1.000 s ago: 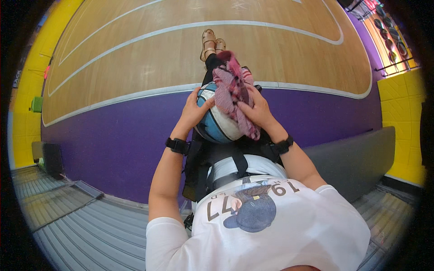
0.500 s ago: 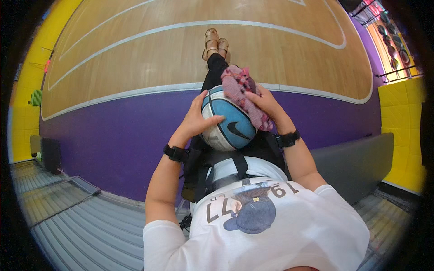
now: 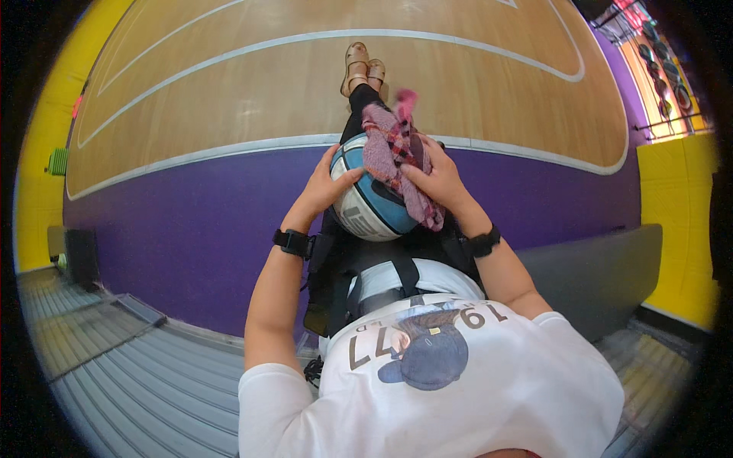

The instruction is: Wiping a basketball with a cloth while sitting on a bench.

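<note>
A blue and white basketball [image 3: 363, 218] with dark seams rests over my lap. My left hand [image 3: 326, 188] is wrapped around its left side, thumb across the top panel. Against the ball's right side, my right hand [image 3: 440, 180] grips a crumpled pink patterned cloth [image 3: 384, 149], its thumb pressing on the fabric. The cloth covers much of the ball's upper right, and one loose end sticks up, blurred by motion. The fingertips of both hands are partly out of sight behind the ball and cloth.
Below me are ribbed grey bleacher boards [image 3: 145, 389]. A dark grey padded panel [image 3: 592, 271] stands at right. Ahead lie a purple floor strip [image 3: 191, 221] and a wooden court [image 3: 252, 99] with white lines. My legs stretch forward to tan shoes [image 3: 356, 65]. Yellow padded walls [image 3: 672, 221] flank the court.
The ball has turned and shifted slightly left and away from me. My right hand and the cloth have slid left across it, covering more of the blue panel. The left hand moved along with it.
</note>
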`<state>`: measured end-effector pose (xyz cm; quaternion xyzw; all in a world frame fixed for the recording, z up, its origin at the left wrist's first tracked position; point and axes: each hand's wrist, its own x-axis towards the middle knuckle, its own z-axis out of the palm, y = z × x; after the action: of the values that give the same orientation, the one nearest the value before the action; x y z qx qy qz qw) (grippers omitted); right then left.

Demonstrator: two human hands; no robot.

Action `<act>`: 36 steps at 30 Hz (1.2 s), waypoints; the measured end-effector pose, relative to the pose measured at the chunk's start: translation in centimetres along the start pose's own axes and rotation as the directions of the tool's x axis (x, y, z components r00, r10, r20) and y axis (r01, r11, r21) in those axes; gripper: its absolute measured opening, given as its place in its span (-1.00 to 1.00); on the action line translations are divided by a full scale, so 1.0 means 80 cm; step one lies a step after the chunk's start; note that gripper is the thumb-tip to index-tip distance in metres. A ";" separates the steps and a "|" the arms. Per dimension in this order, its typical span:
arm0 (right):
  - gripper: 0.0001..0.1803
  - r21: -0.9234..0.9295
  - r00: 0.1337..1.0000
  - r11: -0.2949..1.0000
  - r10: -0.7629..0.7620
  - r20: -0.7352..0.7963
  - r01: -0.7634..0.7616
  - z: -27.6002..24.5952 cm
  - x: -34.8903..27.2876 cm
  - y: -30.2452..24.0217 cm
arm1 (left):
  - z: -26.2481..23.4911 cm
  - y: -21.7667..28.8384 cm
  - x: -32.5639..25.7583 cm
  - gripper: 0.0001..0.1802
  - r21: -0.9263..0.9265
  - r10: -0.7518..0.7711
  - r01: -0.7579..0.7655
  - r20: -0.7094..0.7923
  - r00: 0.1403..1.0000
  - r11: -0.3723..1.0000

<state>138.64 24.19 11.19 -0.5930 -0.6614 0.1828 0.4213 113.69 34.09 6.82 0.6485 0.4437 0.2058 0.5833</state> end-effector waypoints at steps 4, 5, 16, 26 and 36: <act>-0.46 0.558 0.894 0.718 0.435 0.105 -0.415 0.020 -0.010 0.097 | 0.006 0.011 0.007 0.07 0.042 -0.048 0.051 -0.056 0.997 0.998; -0.47 0.559 0.856 0.676 0.500 0.131 -0.481 0.017 -0.016 0.101 | 0.010 0.019 0.007 0.05 0.020 -0.061 0.062 -0.029 0.998 0.998; -0.46 0.521 0.804 0.620 0.522 0.285 -0.587 -0.010 -0.010 0.157 | -0.007 0.089 -0.011 0.04 0.158 -0.256 0.236 0.124 0.959 0.959; -0.42 0.592 0.808 0.563 0.501 0.309 -0.576 0.003 0.004 0.093 | 0.011 0.043 -0.010 0.26 0.299 0.175 -0.196 0.095 0.980 0.934; -0.41 0.538 0.814 0.612 0.459 0.356 -0.580 -0.007 0.021 0.072 | 0.015 0.036 0.000 0.22 0.292 0.100 -0.096 0.000 0.995 0.952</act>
<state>142.82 26.93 7.82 -0.5657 -0.3963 0.5590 0.4587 115.58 33.66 9.22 0.7472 0.4407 0.1715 0.4670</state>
